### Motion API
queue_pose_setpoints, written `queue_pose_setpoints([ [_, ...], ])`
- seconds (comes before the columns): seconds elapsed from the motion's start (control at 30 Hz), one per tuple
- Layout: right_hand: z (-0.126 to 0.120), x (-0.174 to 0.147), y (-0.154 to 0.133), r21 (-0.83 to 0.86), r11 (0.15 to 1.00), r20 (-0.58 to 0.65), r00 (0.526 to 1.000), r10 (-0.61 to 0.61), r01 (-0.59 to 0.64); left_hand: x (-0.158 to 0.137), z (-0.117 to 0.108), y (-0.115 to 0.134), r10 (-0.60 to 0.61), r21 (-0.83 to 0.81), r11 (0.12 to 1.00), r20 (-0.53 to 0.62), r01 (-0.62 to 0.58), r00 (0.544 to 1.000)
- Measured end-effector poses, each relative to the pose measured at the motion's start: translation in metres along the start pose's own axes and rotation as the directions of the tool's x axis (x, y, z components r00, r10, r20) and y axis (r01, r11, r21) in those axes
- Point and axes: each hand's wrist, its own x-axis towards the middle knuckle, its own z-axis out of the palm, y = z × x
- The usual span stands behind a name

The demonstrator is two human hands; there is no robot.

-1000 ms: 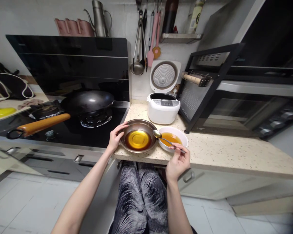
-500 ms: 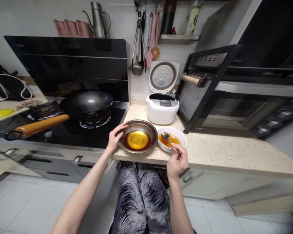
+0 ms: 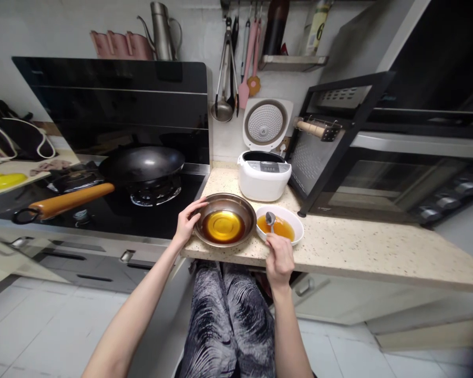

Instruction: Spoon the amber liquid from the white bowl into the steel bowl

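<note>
A shallow metal bowl (image 3: 249, 216) with amber, oil-like liquid stands at the counter's front edge. My left hand (image 3: 186, 223) grips its left rim, fingers along the top edge and thumb against the side. Close by on the right is a white bowl (image 3: 298, 226) holding orange-brown liquid. My right hand (image 3: 279, 258) is closed around the handle of a metal spoon (image 3: 270, 217). The spoon's head is over the left part of the white bowl, at or just above the liquid; I cannot tell which.
Behind the bowls stands a white rice cooker (image 3: 265, 181) with its lid raised. On the left, a black wok (image 3: 145, 164) with a wooden handle sits on the stove. A dark metal rack (image 3: 315, 152) and an oven (image 3: 382, 178) occupy the right side. Utensils (image 3: 224, 79) hang on the wall.
My right hand has shifted slightly left and turned, with the spoon now more upright over the white bowl. My left hand stays on the metal bowl's rim.
</note>
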Motion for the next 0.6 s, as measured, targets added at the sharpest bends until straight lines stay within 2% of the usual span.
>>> queue_pose_setpoints([
  [0.13,0.004,0.003,-0.009,0.031,0.993,-0.179,0.977,0.114,-0.110,0.000,0.000,0.001,-0.004,0.006,1.000,-0.005,0.004,1.000],
  [0.27,0.009,0.006,-0.025,0.181,0.931,-0.311,0.880,0.359,-0.316,-0.001,0.000,0.001,-0.005,0.020,1.000,-0.001,0.005,1.000],
  [0.37,0.012,0.005,-0.035,0.265,0.892,-0.306,0.845,0.439,-0.367,0.000,0.000,0.001,0.003,0.013,1.000,-0.003,-0.003,1.000],
  [0.6,0.024,-0.002,-0.051,0.405,0.818,-0.164,0.847,0.505,-0.409,0.000,0.000,0.002,0.009,0.009,1.000,-0.002,-0.009,1.000],
])
